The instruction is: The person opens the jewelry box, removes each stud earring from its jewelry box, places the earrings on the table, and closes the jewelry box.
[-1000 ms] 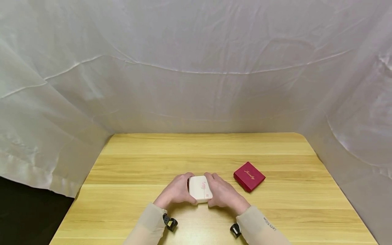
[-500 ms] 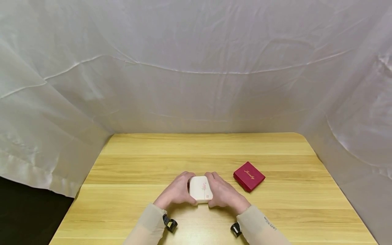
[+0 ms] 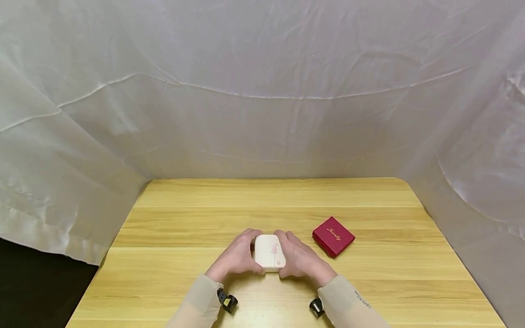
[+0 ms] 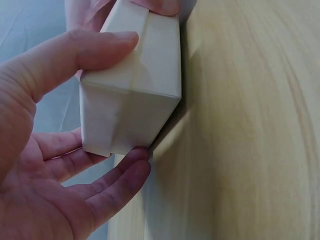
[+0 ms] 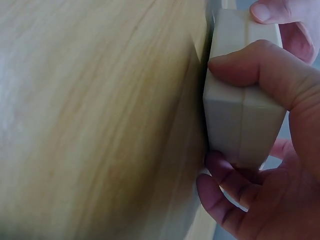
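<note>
A small cream-white box (image 3: 269, 251) with rounded corners and a pink flower printed on its lid sits between both hands, near the front of the table. My left hand (image 3: 237, 256) grips its left side. In the left wrist view, the left thumb (image 4: 107, 49) presses the near face across the lid seam, and the fingertips reach the far side. On the right, my right hand (image 3: 302, 257) holds the box the same way, its thumb (image 5: 237, 70) on the near face. The underside of the box lies close against the wooden tabletop. The lid is on.
A dark red square box (image 3: 334, 236) with gold lettering lies to the right, beyond the right hand. The wooden table (image 3: 184, 218) is enclosed by pale fabric curtains (image 3: 262, 127) at the back and sides. Small black devices (image 3: 227, 300) are strapped to both wrists.
The white box has shifted very slightly to the right, with the left fingers following a little. Both hands keep their hold, and the red box has stayed where it was.
</note>
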The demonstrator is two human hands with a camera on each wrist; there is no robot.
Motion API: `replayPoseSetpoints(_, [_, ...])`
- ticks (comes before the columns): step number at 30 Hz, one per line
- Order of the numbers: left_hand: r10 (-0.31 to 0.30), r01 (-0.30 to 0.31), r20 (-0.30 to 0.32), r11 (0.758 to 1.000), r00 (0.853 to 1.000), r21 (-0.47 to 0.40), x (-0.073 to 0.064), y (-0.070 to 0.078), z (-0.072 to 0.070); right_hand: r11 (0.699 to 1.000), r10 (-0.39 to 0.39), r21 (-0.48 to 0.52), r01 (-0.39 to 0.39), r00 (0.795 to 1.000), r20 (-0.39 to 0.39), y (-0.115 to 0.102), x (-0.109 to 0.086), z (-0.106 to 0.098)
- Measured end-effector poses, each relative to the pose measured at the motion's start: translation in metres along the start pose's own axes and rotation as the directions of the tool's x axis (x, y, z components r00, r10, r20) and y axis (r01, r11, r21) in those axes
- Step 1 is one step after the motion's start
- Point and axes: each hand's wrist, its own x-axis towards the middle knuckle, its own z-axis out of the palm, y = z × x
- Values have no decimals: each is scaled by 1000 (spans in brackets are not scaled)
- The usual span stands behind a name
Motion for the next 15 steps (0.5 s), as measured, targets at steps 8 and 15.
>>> replayPoseSetpoints(8, [-18, 19, 12, 997, 1000, -72, -2, 2, -4, 1000, -10, 18, 10, 1000, -6, 1, 0, 0])
replayPoseSetpoints(15, [-15, 15, 4, 998, 1000, -61, -3, 3, -8, 996, -5, 88, 4, 1000, 7, 0, -4, -5])
